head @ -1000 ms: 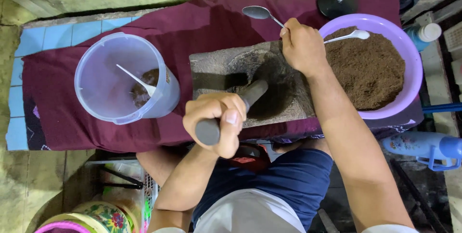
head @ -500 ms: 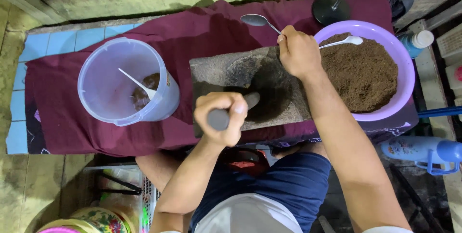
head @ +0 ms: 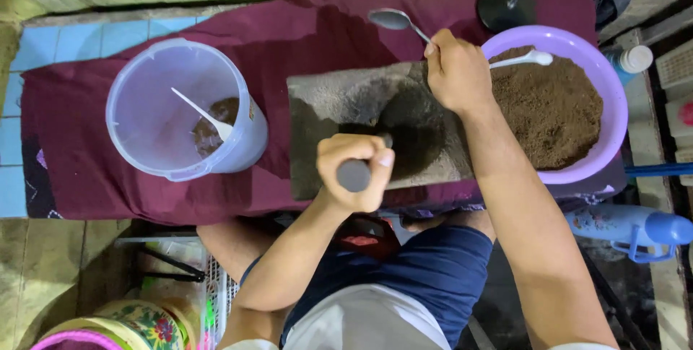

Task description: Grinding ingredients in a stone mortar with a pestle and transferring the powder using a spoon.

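- Since the earlier frames the left hand (head: 356, 164) has swung the stone pestle (head: 355, 174) from a slant to nearly end-on to the camera, so only its round grey butt shows; the right hand (head: 456, 72) has kept its place at the far edge of the grinding slab (head: 328, 101).
- The left fingers are closed in a full fist around the pestle, thumb across the top, wrist straight, forearm rising from the lap.
- The pestle's working end sits in the dark hollow (head: 411, 130) of the slab, which lies on the maroon cloth (head: 86, 155) between the clear plastic tub (head: 184, 108) and the purple basin (head: 552, 101).
- The right fingers are curled shut around the handle of a metal spoon (head: 393, 20), its bowl pointing away over the cloth; the hand rests just beside the basin rim, elbow bent back towards the body.
- Likely slip: a hard stroke could push the dark paste over the slab's near edge onto the cloth or the blue shorts (head: 426, 278).
- The right knuckles lie close to the pestle's path, so a wide stroke might strike them.
- The white spoon (head: 523, 59) lying across the basin rim could be nudged into the brown powder (head: 548, 108).
- The slab might shift on the loose cloth.
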